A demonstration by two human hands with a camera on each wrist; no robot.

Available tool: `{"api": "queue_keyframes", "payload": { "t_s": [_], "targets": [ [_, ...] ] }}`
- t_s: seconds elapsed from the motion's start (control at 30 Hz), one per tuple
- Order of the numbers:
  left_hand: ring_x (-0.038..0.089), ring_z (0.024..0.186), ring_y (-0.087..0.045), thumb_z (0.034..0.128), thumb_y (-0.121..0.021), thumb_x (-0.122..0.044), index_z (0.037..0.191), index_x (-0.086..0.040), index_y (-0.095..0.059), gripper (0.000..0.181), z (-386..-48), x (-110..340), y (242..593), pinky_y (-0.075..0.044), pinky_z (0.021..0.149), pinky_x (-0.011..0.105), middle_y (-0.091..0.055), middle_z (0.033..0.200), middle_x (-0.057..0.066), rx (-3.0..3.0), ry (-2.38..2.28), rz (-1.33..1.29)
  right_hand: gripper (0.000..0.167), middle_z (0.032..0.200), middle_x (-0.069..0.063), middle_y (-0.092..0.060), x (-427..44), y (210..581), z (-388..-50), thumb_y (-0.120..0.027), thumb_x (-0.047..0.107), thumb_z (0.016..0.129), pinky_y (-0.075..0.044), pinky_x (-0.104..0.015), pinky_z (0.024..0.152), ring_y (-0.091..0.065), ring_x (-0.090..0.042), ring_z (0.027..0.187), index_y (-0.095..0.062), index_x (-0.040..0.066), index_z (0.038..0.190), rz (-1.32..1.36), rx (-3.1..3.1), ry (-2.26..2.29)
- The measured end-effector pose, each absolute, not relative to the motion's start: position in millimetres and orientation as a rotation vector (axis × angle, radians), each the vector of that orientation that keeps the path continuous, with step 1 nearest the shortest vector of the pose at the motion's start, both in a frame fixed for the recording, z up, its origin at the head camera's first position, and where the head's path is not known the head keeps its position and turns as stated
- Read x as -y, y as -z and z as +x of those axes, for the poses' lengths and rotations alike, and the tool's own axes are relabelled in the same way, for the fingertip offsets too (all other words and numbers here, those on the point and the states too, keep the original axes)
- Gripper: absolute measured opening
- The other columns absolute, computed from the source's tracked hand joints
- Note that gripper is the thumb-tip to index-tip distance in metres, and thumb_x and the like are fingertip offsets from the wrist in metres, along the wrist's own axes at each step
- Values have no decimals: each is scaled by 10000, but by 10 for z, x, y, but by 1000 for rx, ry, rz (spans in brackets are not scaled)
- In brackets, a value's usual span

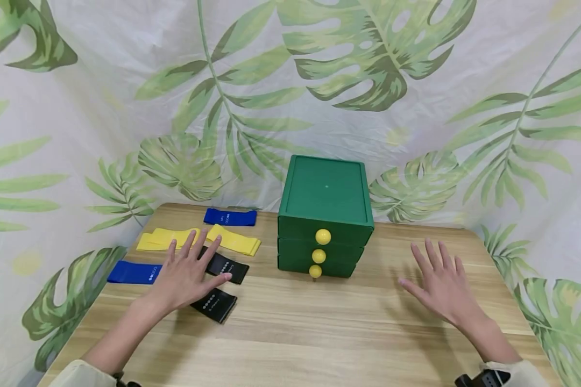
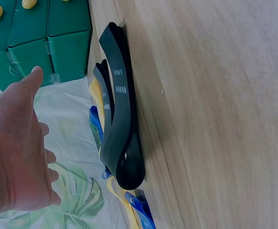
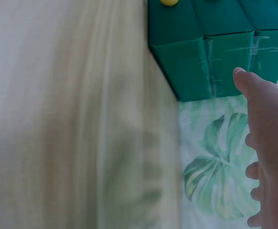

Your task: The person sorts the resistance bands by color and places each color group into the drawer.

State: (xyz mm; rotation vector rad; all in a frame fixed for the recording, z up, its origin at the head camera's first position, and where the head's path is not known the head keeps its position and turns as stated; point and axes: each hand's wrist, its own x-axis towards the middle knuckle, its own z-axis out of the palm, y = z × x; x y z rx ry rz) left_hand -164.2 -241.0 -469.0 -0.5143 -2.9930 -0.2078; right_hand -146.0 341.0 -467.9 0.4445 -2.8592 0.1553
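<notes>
My left hand (image 1: 186,277) hovers with spread fingers above flat resistance loop bands on the left of the table, holding nothing. Nearest to it are two black bands: a front one (image 1: 217,306) and one behind (image 1: 231,267). In the left wrist view the front black band (image 2: 122,95) lies folded on the wood, apart from the hand. Two yellow bands (image 1: 234,240) lie beyond the fingertips, the left one partly covered. One blue band (image 1: 132,272) is left of the hand, another blue band (image 1: 229,217) at the back. My right hand (image 1: 443,287), fingers spread, hangs empty over the table's right side.
A green three-drawer box (image 1: 326,191) with yellow round knobs (image 1: 323,236) stands at the table's back middle, its drawers closed. Clear tape (image 3: 232,50) runs along its side. Leaf-patterned cloth (image 1: 252,80) hangs behind the wooden table (image 1: 310,344).
</notes>
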Motion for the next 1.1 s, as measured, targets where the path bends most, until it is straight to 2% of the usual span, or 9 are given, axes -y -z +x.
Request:
{"api": "queue_keyframes", "payload": {
  "t_s": [0.27,0.63,0.77,0.9,1.1],
  "targets": [
    [475,1602,-134,975,-571,-729,1680,-155,-315,943,-1605,2321,4639,-111,1202,785,-141,1748,235,3000,275,-549,907,1711,-270,-240,-3344,4459,-1570,-648,610,982,-247,-808,1113,-222,-574,1539,-336,98,1662,495,2825,-184],
    [435,1619,-114,981,-573,-719,1692,-160,-277,952,-1532,2177,4556,-104,1255,711,-162,1753,207,3001,389,-578,898,1718,-260,-232,-3226,4178,-1714,-636,589,999,-207,-757,1190,-149,-521,1584,-286,128,1685,548,2809,-222],
    [419,1616,-147,991,-597,-677,1694,-167,-270,928,-1498,2094,4511,-90,1281,661,-200,1746,197,2962,440,-614,890,1738,-239,-187,-3169,4067,-1773,-622,574,1017,-168,-749,1212,-119,-511,1594,-235,157,1702,588,2808,-262],
    [436,1582,-238,978,-644,-649,1691,-171,-280,932,-1474,2012,4471,-97,1288,644,-257,1724,195,2927,453,-629,882,1757,-204,-141,-3106,3968,-1841,-610,557,1030,-154,-755,1212,-92,-490,1606,-188,193,1713,620,2802,-294],
    [443,1538,-319,980,-615,-683,1695,-211,-270,924,-1410,1915,4410,-240,1233,690,-298,1706,172,2886,528,-633,869,1774,-138,-112,-2997,3829,-1950,-616,534,1034,-153,-739,1225,-39,-407,1633,-194,190,1712,654,2793,-337]
  ]
}}
